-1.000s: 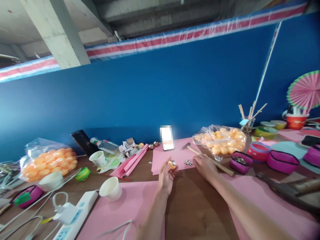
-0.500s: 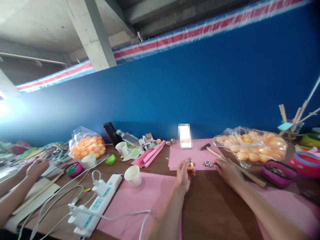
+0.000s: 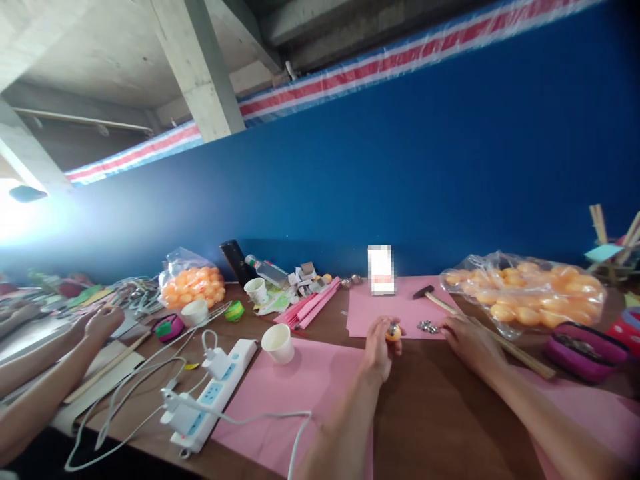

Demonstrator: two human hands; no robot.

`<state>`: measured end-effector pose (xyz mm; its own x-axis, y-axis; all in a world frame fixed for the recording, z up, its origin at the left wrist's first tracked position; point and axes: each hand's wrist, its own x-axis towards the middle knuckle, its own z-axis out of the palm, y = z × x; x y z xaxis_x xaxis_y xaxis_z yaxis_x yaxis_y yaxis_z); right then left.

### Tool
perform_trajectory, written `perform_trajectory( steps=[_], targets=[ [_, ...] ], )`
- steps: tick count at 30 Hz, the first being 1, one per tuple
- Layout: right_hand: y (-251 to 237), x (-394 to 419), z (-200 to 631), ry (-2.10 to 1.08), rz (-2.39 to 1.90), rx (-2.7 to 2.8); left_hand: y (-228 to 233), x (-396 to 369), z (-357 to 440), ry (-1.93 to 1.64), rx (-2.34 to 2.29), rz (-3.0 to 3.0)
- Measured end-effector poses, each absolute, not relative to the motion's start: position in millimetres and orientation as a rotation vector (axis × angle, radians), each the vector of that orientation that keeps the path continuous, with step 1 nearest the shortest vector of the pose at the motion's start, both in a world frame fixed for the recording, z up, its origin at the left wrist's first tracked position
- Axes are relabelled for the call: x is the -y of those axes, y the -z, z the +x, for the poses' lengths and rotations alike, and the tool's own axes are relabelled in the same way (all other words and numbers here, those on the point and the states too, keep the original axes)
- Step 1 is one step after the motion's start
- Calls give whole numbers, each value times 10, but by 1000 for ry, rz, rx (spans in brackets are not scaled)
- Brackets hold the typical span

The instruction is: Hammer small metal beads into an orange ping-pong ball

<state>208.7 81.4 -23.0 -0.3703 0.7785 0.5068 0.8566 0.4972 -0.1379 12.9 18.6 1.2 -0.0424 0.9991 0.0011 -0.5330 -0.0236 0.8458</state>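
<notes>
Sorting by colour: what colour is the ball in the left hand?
Orange ball, head view.

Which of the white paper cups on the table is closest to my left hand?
The white cup standing at the pink sheet's corner, beside the power strip, is nearest your left hand; the other two sit farther left.

Small orange ball (image 3: pixel 393 333) pinched upright at fingertips above pink paper sheet (image 3: pixel 400 310); silvery beads (image 3: pixel 428 327) heaped just beside.

Both my forearms are bare right up to where they leave view, with no sleeves showing. My left hand (image 3: pixel 377 347) and right hand (image 3: pixel 467 340) wear no gloves; any rings are too small to tell.
</notes>
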Motion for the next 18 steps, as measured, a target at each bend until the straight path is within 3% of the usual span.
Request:
perform_trajectory(
  steps=[18],
  targets=[
    [233,-808,2094,195,-1322,2234,43,-193,157,-1521,-780,704]
  ],
)
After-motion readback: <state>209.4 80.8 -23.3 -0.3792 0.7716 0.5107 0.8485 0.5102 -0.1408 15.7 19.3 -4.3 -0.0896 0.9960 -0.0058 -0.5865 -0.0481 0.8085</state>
